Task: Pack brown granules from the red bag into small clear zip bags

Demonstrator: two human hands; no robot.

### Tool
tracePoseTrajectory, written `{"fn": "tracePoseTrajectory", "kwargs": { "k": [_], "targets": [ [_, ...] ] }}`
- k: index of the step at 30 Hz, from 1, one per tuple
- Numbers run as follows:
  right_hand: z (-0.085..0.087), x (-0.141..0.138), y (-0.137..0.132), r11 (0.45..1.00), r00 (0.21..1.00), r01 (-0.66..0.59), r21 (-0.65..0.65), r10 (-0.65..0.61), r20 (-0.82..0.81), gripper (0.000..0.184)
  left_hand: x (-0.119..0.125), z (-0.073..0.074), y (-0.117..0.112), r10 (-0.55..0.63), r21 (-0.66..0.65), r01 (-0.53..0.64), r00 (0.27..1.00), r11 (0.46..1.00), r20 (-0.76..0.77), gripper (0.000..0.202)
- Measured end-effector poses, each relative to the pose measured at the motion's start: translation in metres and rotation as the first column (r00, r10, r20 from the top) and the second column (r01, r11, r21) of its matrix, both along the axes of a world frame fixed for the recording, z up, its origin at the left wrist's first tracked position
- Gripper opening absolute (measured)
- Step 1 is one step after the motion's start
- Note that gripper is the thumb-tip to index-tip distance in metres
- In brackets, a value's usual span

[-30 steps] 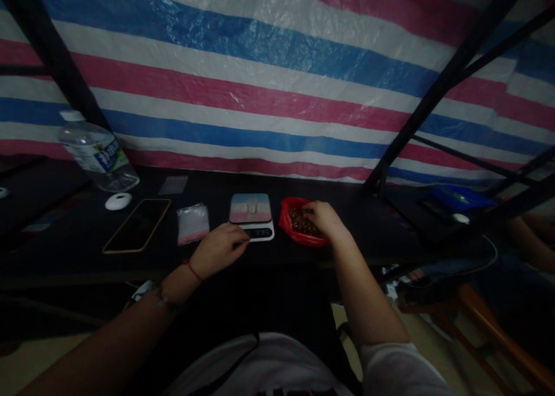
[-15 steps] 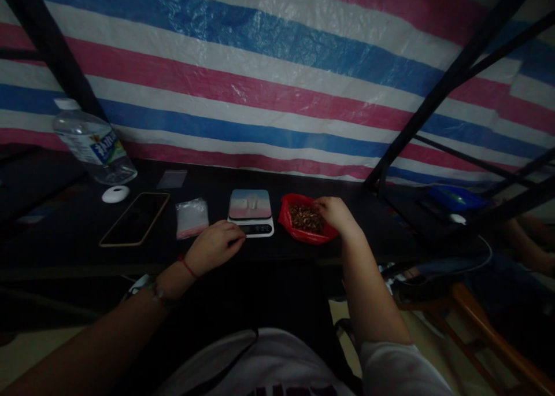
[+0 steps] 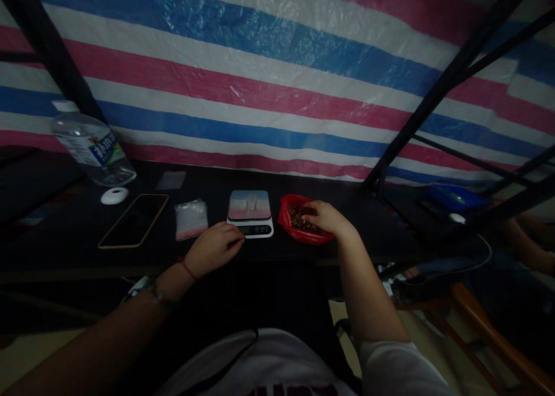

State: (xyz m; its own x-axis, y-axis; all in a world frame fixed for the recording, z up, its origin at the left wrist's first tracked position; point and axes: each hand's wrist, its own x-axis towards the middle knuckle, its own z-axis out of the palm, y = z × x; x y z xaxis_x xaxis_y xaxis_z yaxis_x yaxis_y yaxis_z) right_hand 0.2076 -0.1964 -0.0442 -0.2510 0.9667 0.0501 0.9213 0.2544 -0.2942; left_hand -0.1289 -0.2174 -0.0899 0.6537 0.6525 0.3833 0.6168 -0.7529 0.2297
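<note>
My right hand point(image 3: 325, 217) reaches into a red plastic bag point(image 3: 312, 238) with its rim folded open. The thumb and fingers are apart over small brown dried pieces point(image 3: 299, 219) in the bag; some fingertips are lost among them. Left of the bag lies a white digital kitchen scale point(image 3: 267, 227) with a coloured top plate and a dark display. On the plate rests a small pale, see-through item point(image 3: 251, 203), too unclear to name. My left hand point(image 3: 217, 244) rests at the scale's front left corner, fingers curled together, with nothing visible in them.
Left of the scale lie a pack of clear zip bags point(image 3: 191, 218), a single clear bag point(image 3: 171, 180), a phone point(image 3: 133, 221), a white rounded object point(image 3: 114, 195) and a plastic bottle point(image 3: 93, 144). A blue item point(image 3: 455, 198) and another person's arm point(image 3: 531, 243) are at the right.
My right hand has moved left and further over the brown pieces, from the bag's right rim toward its middle. My left hand stays by the scale.
</note>
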Motion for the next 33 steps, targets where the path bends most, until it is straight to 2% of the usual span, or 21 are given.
{"fn": "tracePoseTrajectory", "kwargs": {
  "k": [3, 7, 10, 12, 14, 17, 19, 22, 26, 30, 33],
  "targets": [
    [-0.003, -0.003, 0.000, 0.998, 0.998, 0.050, -0.043, -0.048, 0.033, 0.040, 0.000, 0.000, 0.000, -0.003, -0.002, 0.003, 1.000, 1.000, 0.003, 0.021],
    [-0.006, -0.004, 0.007, 0.993, 0.989, 0.117, 0.023, -0.119, 0.093, 0.046, 0.000, 0.002, -0.002, -0.012, 0.001, 0.012, 1.000, 1.000, -0.005, 0.022],
    [-0.006, -0.002, 0.011, 0.982, 0.979, 0.167, 0.090, -0.176, 0.100, 0.040, 0.000, 0.003, -0.002, -0.010, -0.006, 0.010, 1.000, 1.000, -0.016, 0.022],
    [-0.006, 0.000, 0.011, 0.983, 0.983, 0.154, 0.098, -0.163, 0.083, 0.034, 0.000, 0.003, -0.002, -0.008, -0.009, 0.008, 1.000, 1.000, -0.018, 0.021],
    [-0.005, 0.001, 0.008, 0.993, 0.994, 0.094, 0.071, -0.098, 0.049, 0.031, 0.000, 0.002, -0.001, -0.011, -0.016, 0.011, 1.000, 1.000, -0.016, 0.021],
    [-0.006, 0.001, 0.002, 0.999, 1.000, 0.022, -0.041, -0.022, 0.002, 0.051, -0.001, 0.000, 0.000, -0.015, -0.024, 0.015, 1.000, 1.000, -0.007, 0.020],
    [-0.009, 0.000, 0.000, 0.990, 0.999, 0.038, -0.134, -0.037, 0.012, 0.067, -0.001, -0.002, 0.000, -0.016, -0.023, 0.016, 1.000, 1.000, -0.007, 0.020],
    [-0.012, -0.001, -0.001, 0.974, 0.996, 0.080, -0.211, -0.072, 0.047, 0.075, -0.002, -0.003, 0.001, -0.022, -0.024, 0.021, 1.000, 0.999, -0.021, 0.021],
    [-0.013, -0.001, 0.001, 0.973, 0.991, 0.120, -0.197, -0.106, 0.078, 0.069, -0.002, -0.003, 0.001, -0.028, -0.024, 0.027, 0.999, 0.999, -0.042, 0.022],
    [-0.014, 0.000, 0.003, 0.985, 0.990, 0.100, -0.138, -0.085, 0.115, 0.054, -0.001, -0.001, 0.000, -0.028, -0.021, 0.027, 0.999, 0.999, -0.046, 0.021],
    [-0.017, 0.000, 0.005, 0.989, 0.988, 0.088, -0.117, -0.072, 0.134, 0.056, -0.001, 0.000, -0.001, -0.031, -0.028, 0.030, 0.998, 0.999, -0.047, 0.021]
  ]
}}
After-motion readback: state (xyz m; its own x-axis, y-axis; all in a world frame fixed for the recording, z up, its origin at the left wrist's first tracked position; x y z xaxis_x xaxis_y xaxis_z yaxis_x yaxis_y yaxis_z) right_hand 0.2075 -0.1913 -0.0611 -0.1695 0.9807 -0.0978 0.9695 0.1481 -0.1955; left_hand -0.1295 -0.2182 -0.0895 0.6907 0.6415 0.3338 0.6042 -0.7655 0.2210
